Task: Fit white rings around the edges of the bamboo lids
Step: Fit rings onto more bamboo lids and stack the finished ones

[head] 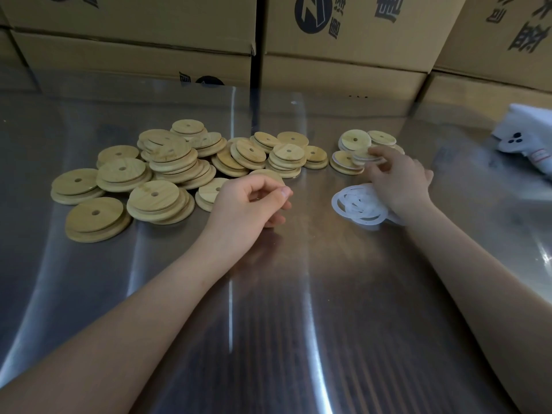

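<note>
Several round bamboo lids with centre holes lie heaped at the left and middle of the steel table. A smaller group of lids with white rings fitted sits at the right. My right hand holds one such lid by its edge, over that group. A loose pile of white rings lies just under and left of that hand. My left hand rests near the middle with its fingers curled round the edge of a plain bamboo lid.
Cardboard boxes stand stacked along the table's far edge. A white bag or cloth with dark marks lies at the far right.
</note>
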